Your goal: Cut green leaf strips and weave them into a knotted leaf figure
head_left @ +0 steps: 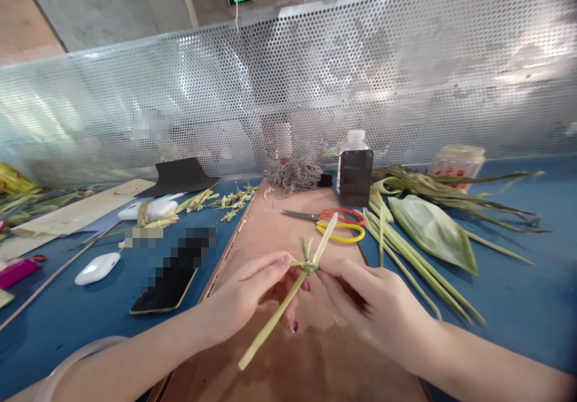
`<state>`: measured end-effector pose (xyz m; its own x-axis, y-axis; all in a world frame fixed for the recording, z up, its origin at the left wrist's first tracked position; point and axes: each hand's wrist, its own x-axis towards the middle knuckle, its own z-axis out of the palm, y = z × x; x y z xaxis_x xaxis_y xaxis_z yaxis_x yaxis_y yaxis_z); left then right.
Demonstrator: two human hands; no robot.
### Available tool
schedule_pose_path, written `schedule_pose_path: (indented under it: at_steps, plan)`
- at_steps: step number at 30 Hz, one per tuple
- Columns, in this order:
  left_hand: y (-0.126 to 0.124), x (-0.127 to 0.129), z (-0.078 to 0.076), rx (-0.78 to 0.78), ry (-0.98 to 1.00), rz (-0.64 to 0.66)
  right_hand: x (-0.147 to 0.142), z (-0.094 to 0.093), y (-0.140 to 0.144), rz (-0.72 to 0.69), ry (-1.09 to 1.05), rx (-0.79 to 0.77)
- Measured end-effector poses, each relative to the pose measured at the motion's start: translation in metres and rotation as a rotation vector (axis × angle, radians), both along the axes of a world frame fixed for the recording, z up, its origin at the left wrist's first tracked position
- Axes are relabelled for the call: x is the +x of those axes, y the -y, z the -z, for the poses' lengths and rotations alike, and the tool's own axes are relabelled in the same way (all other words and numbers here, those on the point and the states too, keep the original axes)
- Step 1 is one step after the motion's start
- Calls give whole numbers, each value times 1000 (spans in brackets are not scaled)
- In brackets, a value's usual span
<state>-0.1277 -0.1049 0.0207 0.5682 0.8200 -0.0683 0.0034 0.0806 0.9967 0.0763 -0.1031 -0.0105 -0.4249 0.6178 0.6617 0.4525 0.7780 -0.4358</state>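
Note:
Between my two hands is a small knot of pale green leaf strips. One strip slants down toward me past my fingers, and a whitish one sticks up and to the right. My left hand pinches the left side of the knot, its lower fingers curled beneath. Thumb and forefinger of my right hand are closed on the knot's right side. The fingertips partly hide how the strips cross. Just beyond the knot lie scissors with one red and one yellow handle, blades pointing left.
A brown board lies across the blue table. Behind stand a dark-fronted bottle and grey tangled cord. Long stems and a broad leaf lie right. A phone and white case lie left.

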Motion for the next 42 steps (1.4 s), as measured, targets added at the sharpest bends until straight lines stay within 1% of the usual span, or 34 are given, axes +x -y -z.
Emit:
schedule_pose_path:
  at_steps: [4,6,8,10,12,18,22,26,27,29,31,33,34,36,39,40,41,42]
  plan:
    - [-5,-3,-5,57,-34,-82,2,-5,0,15,15,-31]
    - [-10,-5,-6,64,-24,-81,4,-7,0,-14,24,-36]
    - [-14,-7,-6,104,-51,0,6,-10,-1,-44,20,-63]
    - [-16,-9,-6,167,-117,91,6,-13,0,-57,15,-93]
    - [-16,-8,-7,203,-173,130,4,-15,1,-65,22,-125]
    - [-9,-6,-9,195,-315,59,-5,-16,7,-39,54,-238]
    - [-12,-8,-6,188,-287,-24,-4,-15,5,-82,25,-276]
    - [-16,-10,-3,203,-259,-20,-4,-14,1,-98,-46,-410]
    - [-17,-10,-4,229,-266,-17,-4,-15,1,-119,-76,-446]
    - [-19,-11,-7,332,-313,-22,-5,-15,-1,-165,-152,-505]
    - [-20,-12,-10,473,-403,-25,-5,-16,-3,-191,-218,-550]
    - [-21,-12,-13,552,-491,-6,-5,-16,-4,-191,-257,-579]
    - [-21,-12,-13,542,-516,7,-5,-16,-5,-180,-265,-593]
    - [-21,-11,-13,423,-498,19,-5,-14,-7,-142,-264,-620]
    - [-20,-8,-9,186,-333,-31,-6,-8,-9,-106,-221,-612]
    - [-20,-7,-8,134,-280,-54,-6,-6,-10,-79,-188,-578]
    - [-20,-6,-7,106,-243,-74,-7,-4,-11,-34,-146,-509]
    - [-20,-5,-6,96,-226,-91,-7,-4,-12,26,-95,-401]
